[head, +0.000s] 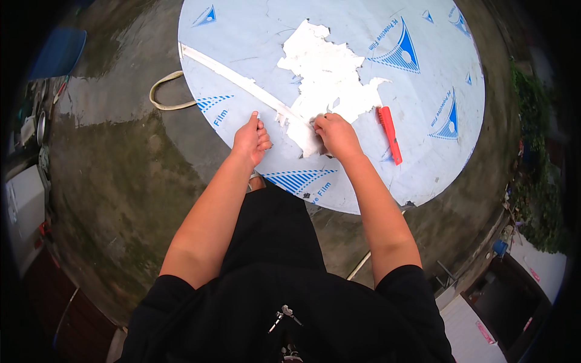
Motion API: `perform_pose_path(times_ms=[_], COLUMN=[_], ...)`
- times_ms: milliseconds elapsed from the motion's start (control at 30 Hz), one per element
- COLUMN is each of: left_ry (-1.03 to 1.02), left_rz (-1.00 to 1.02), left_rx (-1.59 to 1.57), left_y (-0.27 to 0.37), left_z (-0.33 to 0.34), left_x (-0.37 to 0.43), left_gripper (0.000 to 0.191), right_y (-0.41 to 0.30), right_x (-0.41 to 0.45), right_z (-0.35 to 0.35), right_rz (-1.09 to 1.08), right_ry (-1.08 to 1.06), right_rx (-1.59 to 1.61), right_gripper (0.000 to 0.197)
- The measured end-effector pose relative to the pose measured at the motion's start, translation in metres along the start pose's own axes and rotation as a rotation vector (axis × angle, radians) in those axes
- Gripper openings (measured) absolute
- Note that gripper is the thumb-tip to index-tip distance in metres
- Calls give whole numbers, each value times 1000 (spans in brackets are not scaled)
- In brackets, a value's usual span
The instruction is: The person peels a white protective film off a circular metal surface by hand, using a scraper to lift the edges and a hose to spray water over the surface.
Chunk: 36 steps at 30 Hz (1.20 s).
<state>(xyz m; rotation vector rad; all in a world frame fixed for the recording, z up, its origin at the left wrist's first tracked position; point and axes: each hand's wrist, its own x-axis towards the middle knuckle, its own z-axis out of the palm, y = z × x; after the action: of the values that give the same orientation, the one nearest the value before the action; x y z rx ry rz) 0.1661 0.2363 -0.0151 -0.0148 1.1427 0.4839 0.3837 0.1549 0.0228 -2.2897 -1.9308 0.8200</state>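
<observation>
A round table (435,168) covered in light blue protective film stands before me. Torn white sheet material (327,68), ragged at its edges, lies over its middle, and a long narrow white strip (236,84) runs from it to the table's left rim. My right hand (336,134) pinches the near part of the white sheet between its fingertips. Over the near left edge of the table, my left hand (252,138) is closed with the thumb up; whether it holds anything small is hard to tell. A red-handled brush (391,136) rests right of my right hand.
A beige hose loop (168,90) shows at the table's left edge above the wet concrete floor (122,154). Far left are a blue container (59,52) and assorted household items. Green plants (540,195) and a small blue container (500,247) are at the right.
</observation>
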Motion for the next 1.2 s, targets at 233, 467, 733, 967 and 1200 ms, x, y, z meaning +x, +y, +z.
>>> perform_pose_path(times_ms=[233, 467, 733, 967, 1200], left_ry=[-6, 3, -24, -4, -5], left_rz=[-9, -8, 12, 4, -10], left_rx=[-9, -16, 2, 3, -14], left_y=[-2, -1, -2, -1, -1], left_z=[-1, 0, -1, 2, 0], left_x=[3, 5, 4, 4, 3], left_gripper=[38, 37, 36, 37, 37], right_y=[4, 13, 13, 14, 35], right_x=[5, 13, 12, 26, -3], right_z=[4, 4, 5, 0, -6], right_rz=[-175, -180, -266, -301, -255], right_ry=[220, 31, 170, 18, 36], right_rx=[44, -18, 72, -47, 57], right_gripper=[14, 11, 13, 6, 7])
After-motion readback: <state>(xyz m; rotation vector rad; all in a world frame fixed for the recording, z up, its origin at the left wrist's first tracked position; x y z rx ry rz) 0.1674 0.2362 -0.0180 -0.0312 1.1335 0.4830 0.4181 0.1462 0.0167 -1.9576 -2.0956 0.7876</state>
